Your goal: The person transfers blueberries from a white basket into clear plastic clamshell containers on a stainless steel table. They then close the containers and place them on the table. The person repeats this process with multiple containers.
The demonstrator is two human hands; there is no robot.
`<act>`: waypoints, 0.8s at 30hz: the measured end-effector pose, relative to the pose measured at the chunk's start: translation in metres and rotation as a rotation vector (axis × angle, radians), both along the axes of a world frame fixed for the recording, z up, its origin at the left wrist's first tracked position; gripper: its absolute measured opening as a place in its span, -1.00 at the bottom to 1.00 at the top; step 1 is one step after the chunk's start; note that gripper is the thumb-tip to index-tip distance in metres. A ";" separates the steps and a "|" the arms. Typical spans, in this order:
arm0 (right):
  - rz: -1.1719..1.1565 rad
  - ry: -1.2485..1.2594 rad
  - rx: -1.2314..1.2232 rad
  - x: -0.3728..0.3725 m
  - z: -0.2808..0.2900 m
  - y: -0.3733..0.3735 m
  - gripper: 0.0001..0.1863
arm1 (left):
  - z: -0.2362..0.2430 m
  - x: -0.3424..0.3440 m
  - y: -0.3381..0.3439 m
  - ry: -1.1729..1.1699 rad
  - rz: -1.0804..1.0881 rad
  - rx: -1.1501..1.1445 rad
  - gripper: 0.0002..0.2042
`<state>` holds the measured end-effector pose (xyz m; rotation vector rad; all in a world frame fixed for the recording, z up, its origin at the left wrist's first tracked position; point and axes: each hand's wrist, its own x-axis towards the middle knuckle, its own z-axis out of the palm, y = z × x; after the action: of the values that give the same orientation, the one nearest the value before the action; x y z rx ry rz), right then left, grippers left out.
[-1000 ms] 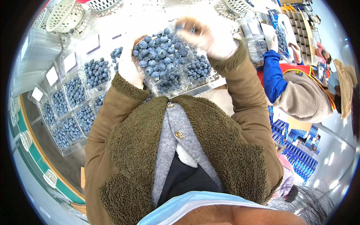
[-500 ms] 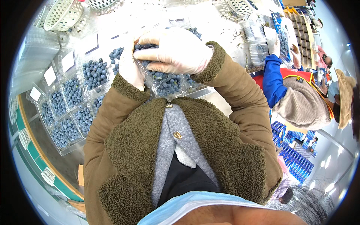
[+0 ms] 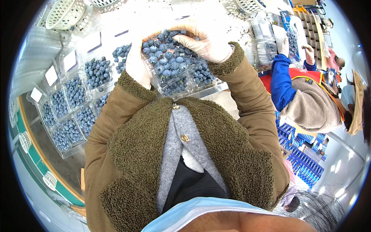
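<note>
A clear plastic clamshell heaped with blueberries (image 3: 167, 58) is tilted up in front of my chest, over other filled clamshells. My left hand (image 3: 138, 65), in a pale glove, is closed round its left side; some of those fingers are hidden behind it. Along its far right edge curls my gloved right hand (image 3: 204, 43), the thumb lying over the berries and the other fingers partly hidden at the far rim. Below the raised one sits a filled clamshell (image 3: 204, 74), close to the table's near edge.
Filled clamshells (image 3: 75, 92) with raised lids stand on a tray at left. Stacked clear clamshells (image 3: 40, 50) rise behind them. A white basket (image 3: 65, 14) stands far left, another basket (image 3: 250, 5) far right. At right, a co-worker in blue sleeves (image 3: 282, 77) handles packs.
My right hand has drawn back to the right from over the clamshell, uncovering the blueberries. The clamshell's top now faces me. The co-worker's farther hand has shifted slightly.
</note>
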<state>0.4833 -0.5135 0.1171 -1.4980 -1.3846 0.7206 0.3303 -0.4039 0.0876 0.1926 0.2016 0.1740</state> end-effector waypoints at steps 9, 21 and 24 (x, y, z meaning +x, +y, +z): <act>-0.068 0.248 -0.208 0.007 0.022 -0.007 -0.71 | 0.010 0.006 0.001 0.373 0.072 0.221 -0.58; 0.064 -0.501 0.100 0.004 0.026 -0.009 -0.77 | 0.010 0.009 -0.001 0.299 0.093 0.229 -0.63; 0.121 -0.814 0.126 0.001 0.027 -0.014 -0.84 | 0.013 0.010 -0.002 0.318 0.090 0.181 -0.63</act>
<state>0.4842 -0.5274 0.1446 -1.6906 -2.0849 0.0565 0.3399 -0.4054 0.1001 0.3918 0.5125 0.2515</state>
